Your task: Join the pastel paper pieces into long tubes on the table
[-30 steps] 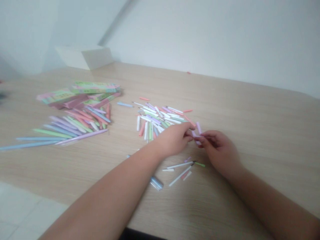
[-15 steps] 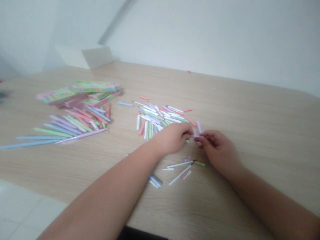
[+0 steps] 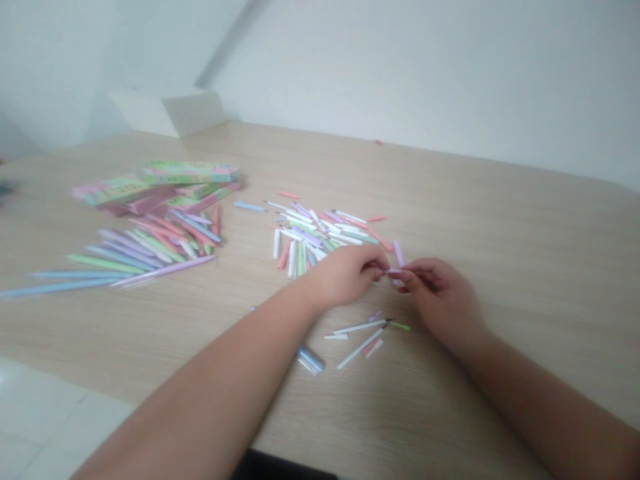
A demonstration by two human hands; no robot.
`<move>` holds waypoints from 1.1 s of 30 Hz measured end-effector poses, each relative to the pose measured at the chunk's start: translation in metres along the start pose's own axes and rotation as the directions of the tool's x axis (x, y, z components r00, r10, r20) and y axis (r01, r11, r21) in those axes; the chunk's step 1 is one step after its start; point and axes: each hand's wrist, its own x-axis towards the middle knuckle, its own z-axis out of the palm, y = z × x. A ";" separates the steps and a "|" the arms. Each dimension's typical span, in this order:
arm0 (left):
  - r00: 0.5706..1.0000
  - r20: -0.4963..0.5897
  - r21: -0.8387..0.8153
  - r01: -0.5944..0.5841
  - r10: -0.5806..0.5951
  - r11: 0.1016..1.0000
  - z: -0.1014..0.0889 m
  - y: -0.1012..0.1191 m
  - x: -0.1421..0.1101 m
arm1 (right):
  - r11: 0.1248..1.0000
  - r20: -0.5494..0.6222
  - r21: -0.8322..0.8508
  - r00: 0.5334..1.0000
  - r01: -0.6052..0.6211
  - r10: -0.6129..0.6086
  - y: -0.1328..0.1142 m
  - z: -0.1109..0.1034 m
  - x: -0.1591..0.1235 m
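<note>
My left hand [image 3: 353,273] and my right hand [image 3: 437,293] meet above the table, fingertips almost touching. Both are closed in a pinch on a small light-purple pen part [image 3: 394,274] that bridges them. Its ends are hidden by the fingers, and blur hides its exact shape. Just behind my right fingertips lies another purple pen piece [image 3: 398,253]. Beyond my left hand spreads a pile of loose pen parts [image 3: 320,230] in white, purple, green and coral. Nearer to me lie white pen refills [image 3: 361,327] with dark tips, among small white, coral and green bits.
At the left, several pastel pens [image 3: 135,250] lie fanned out before a stack of colourful pen boxes [image 3: 193,173]. A white folded card or box [image 3: 175,113] stands against the wall. Clear-blue tubes [image 3: 311,360] lie beside my left forearm.
My fingertips have come slightly closer together, and the purple part between them now lies more level. Nothing else on the table has visibly moved.
</note>
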 end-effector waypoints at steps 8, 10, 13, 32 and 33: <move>1.000 0.009 0.041 -0.023 0.023 0.999 -0.002 0.000 0.000 | 1.000 0.026 0.006 1.000 -0.011 0.010 0.001 -0.001 0.003; 1.000 0.017 0.038 -0.020 0.019 0.999 -0.001 0.001 -0.001 | 1.000 0.040 0.013 0.999 -0.019 0.019 0.001 0.000 0.003; 1.000 0.021 -0.025 -0.002 0.003 1.000 0.001 0.003 -0.002 | 0.999 0.098 0.029 0.995 -0.031 0.028 0.002 0.001 0.002; 0.984 -0.126 0.233 0.154 -0.127 0.960 -0.026 0.009 -0.002 | 0.946 0.068 -0.252 0.979 0.206 -0.195 -0.004 0.001 0.002; 0.982 -0.124 0.276 0.175 -0.146 0.945 -0.032 0.011 -0.003 | 0.950 0.067 -0.248 0.981 0.192 -0.181 -0.003 0.001 0.002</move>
